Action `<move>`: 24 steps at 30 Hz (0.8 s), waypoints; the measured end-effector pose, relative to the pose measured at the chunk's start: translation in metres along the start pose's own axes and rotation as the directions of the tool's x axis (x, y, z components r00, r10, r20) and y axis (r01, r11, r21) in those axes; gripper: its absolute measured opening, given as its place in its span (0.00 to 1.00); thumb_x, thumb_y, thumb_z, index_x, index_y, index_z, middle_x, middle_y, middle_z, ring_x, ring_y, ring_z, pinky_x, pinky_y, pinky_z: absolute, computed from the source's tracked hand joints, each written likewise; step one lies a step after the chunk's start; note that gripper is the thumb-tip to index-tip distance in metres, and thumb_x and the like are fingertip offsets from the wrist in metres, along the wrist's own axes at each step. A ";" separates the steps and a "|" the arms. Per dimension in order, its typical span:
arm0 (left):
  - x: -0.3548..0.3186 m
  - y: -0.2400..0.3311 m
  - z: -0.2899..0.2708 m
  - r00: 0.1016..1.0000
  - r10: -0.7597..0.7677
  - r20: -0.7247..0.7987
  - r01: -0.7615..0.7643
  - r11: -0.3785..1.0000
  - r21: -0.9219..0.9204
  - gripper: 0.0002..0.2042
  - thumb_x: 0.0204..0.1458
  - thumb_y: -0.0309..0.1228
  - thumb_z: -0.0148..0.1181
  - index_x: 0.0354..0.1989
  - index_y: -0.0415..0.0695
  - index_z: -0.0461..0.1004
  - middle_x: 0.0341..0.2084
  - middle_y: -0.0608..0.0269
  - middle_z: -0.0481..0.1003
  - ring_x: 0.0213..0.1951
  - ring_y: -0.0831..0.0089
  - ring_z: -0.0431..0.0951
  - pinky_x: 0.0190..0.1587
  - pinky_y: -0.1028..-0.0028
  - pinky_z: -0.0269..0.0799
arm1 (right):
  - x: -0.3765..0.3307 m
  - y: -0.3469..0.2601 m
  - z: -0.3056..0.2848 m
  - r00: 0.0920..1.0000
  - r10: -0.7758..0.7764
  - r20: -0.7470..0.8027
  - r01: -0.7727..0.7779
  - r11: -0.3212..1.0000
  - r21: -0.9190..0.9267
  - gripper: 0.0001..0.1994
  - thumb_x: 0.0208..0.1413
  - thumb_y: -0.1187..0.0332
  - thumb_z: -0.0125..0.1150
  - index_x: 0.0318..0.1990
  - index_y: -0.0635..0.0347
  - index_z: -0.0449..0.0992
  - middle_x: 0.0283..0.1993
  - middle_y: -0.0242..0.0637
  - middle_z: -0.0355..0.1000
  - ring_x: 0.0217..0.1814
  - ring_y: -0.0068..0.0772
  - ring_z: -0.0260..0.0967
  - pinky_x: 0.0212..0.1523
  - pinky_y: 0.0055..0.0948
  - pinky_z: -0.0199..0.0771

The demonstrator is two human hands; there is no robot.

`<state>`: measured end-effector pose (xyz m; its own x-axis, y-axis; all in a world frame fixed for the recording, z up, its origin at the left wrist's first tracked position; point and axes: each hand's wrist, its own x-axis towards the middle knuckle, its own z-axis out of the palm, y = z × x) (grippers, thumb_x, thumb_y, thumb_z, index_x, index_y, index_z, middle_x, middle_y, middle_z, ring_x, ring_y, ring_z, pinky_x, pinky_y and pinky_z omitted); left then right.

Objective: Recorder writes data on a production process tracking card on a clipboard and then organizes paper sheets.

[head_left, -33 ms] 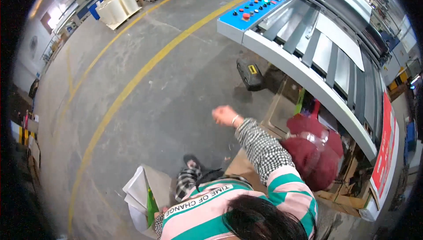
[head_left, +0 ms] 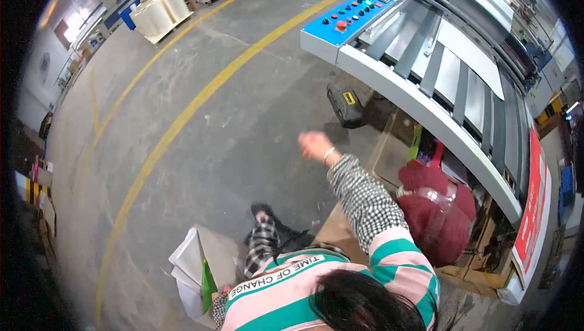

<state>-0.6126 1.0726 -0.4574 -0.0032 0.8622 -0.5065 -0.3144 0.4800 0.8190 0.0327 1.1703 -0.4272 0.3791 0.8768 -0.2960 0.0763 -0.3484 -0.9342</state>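
My right hand (head_left: 316,147) is held out over the grey floor, its fingers curled and slightly blurred, with nothing seen in it. The checked sleeve (head_left: 365,203) ends above a pale bracelet at that wrist. Low on the left, only a little of my left hand (head_left: 227,288) shows beside my striped top; its fingers are hidden. Touching or just in front of it are white sheets (head_left: 188,258), folded and tilted, with a beige-grey panel and a green pointed piece (head_left: 208,283). Whether the hand grips them I cannot tell.
A machine with a blue control panel (head_left: 344,18) and dark belts (head_left: 435,66) curves along the right. Beneath it are a black case (head_left: 345,105), a dark red bundle (head_left: 438,215) and cardboard. Yellow lines (head_left: 201,97) cross the floor; white stacks (head_left: 163,13) stand far left.
My right hand has moved slightly up and to the right in the picture. My foot is a little farther forward. The white sheets stay beside my left hand.
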 end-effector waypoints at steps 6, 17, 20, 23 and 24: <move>0.179 0.045 0.076 0.917 0.092 0.387 -0.099 0.995 0.000 0.18 0.47 0.38 0.55 0.32 0.30 0.72 0.23 0.53 0.75 0.26 0.64 0.74 0.28 0.66 0.71 | 0.110 -0.085 -0.141 0.405 0.489 -0.772 0.123 0.808 0.576 0.34 0.57 0.46 0.34 0.57 0.72 0.55 0.61 0.55 0.54 0.59 0.47 0.55 0.60 0.36 0.50; 0.504 0.129 0.348 0.919 -0.049 -0.392 0.268 0.807 0.526 0.26 0.54 0.45 0.38 0.40 0.28 0.66 0.31 0.49 0.73 0.29 0.66 0.73 0.32 0.79 0.74 | 0.139 -0.052 -0.234 -0.713 0.617 -0.334 0.369 0.735 0.569 0.38 0.43 0.49 0.60 0.48 0.83 0.59 0.50 0.68 0.62 0.48 0.57 0.66 0.46 0.40 0.70; 0.577 0.135 0.434 0.692 -0.290 -0.661 0.210 0.957 -0.200 0.28 0.53 0.48 0.38 0.41 0.28 0.66 0.29 0.49 0.73 0.27 0.63 0.74 0.31 0.74 0.75 | 0.136 -0.048 -0.227 -0.779 0.492 -0.389 0.192 0.778 0.598 0.37 0.43 0.46 0.58 0.39 0.84 0.68 0.44 0.62 0.68 0.46 0.51 0.68 0.46 0.43 0.67; 0.670 0.131 0.484 0.724 -0.264 -0.637 0.246 0.962 -0.120 0.29 0.54 0.50 0.38 0.45 0.29 0.62 0.31 0.48 0.72 0.31 0.62 0.74 0.34 0.71 0.75 | 0.140 -0.072 -0.227 -0.640 0.643 -0.422 0.174 0.655 0.735 0.39 0.49 0.42 0.48 0.52 0.78 0.61 0.55 0.57 0.61 0.53 0.49 0.63 0.54 0.38 0.62; 0.690 0.140 0.509 0.738 -0.266 -0.620 0.271 0.959 -0.088 0.29 0.54 0.50 0.38 0.47 0.30 0.61 0.31 0.48 0.72 0.32 0.61 0.74 0.35 0.70 0.75 | 0.142 -0.064 -0.227 -0.624 0.654 -0.428 0.278 0.697 0.661 0.40 0.48 0.42 0.49 0.52 0.78 0.61 0.55 0.55 0.61 0.53 0.49 0.63 0.54 0.37 0.61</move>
<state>-0.1752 1.8174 -0.5554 -0.5070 0.4088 -0.7588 -0.3862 0.6793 0.6240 0.2913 1.2415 -0.3641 0.2082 -0.9166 -0.3414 -0.4508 0.2199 -0.8651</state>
